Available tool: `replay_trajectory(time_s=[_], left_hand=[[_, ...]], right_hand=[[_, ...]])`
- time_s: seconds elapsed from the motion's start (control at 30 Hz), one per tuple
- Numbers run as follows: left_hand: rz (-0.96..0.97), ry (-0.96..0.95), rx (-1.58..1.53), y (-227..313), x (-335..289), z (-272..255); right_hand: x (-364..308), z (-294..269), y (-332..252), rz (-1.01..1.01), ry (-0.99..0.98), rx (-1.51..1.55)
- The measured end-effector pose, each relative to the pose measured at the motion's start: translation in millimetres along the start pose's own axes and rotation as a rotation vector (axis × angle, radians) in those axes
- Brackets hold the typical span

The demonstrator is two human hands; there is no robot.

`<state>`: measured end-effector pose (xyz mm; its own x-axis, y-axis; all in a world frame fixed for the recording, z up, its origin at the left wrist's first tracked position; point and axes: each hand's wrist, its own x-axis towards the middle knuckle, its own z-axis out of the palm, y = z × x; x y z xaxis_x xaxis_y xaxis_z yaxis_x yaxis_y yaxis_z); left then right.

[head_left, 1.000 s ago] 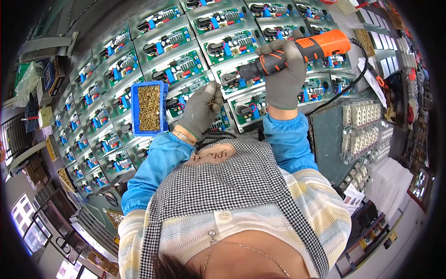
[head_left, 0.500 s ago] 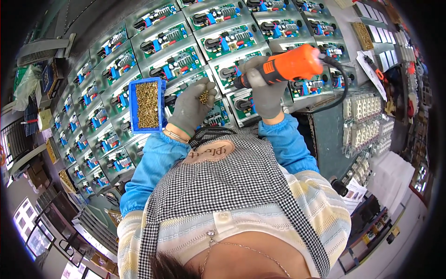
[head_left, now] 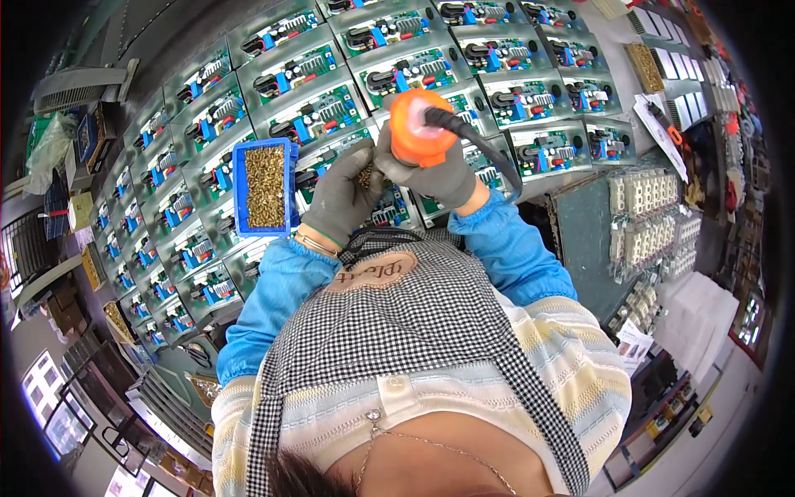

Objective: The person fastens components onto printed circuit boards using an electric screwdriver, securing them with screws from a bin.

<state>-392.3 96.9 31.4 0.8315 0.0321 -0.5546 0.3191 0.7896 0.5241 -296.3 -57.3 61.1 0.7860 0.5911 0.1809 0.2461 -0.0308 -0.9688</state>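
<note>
My left hand (head_left: pixel 338 197), in a grey glove, is cupped around a small heap of brass-coloured screws (head_left: pixel 366 176). Close against its fingers, my right hand (head_left: pixel 450 180), gloved the same way, grips an orange electric screwdriver (head_left: pixel 418 139). The tool stands nearly upright, its rear end and black cord (head_left: pixel 484 145) facing up, so its tip is hidden beneath. Left of my left hand sits a blue bin (head_left: pixel 295 186) filled with more such screws. Under both hands lie green circuit boards (head_left: pixel 389 211) in metal trays, partly covered by my gloves.
Rows of metal trays with circuit boards (head_left: pixel 319 112) spread across the bench ahead and to the left. On the right are bagged white plastic parts (head_left: pixel 650 195) and a white sheet (head_left: pixel 661 137) with an orange-handled tool. Scissors (head_left: pixel 197 354) lie at the lower left.
My right hand has brought the screwdriver left, beside my left hand, and turned it from lying sideways to upright. The cord swung along with it. My left hand has barely moved.
</note>
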Motion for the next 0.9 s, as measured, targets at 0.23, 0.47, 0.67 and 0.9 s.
replay_trajectory(time_s=[0.23, 0.47, 0.67, 0.9], left_hand=[[-0.153, 0.017, -0.271, 2.0, -4.1, 14.0], [-0.321, -0.171, -0.357, -4.7, -2.8, 19.6], [-0.341, -0.183, -0.304, -8.2, -2.7, 17.6], [-0.355, -0.125, -0.239, -10.1, -5.7, 23.7]], right_hand=[[7.1, -32.0, -42.2, 0.001, 0.105, 0.443], [6.6, -52.7, -78.5, -0.334, 0.418, 0.625], [-4.0, -48.9, -73.4, -0.319, 0.499, 0.640], [-2.7, -50.8, -64.9, -0.245, 0.652, 0.719]])
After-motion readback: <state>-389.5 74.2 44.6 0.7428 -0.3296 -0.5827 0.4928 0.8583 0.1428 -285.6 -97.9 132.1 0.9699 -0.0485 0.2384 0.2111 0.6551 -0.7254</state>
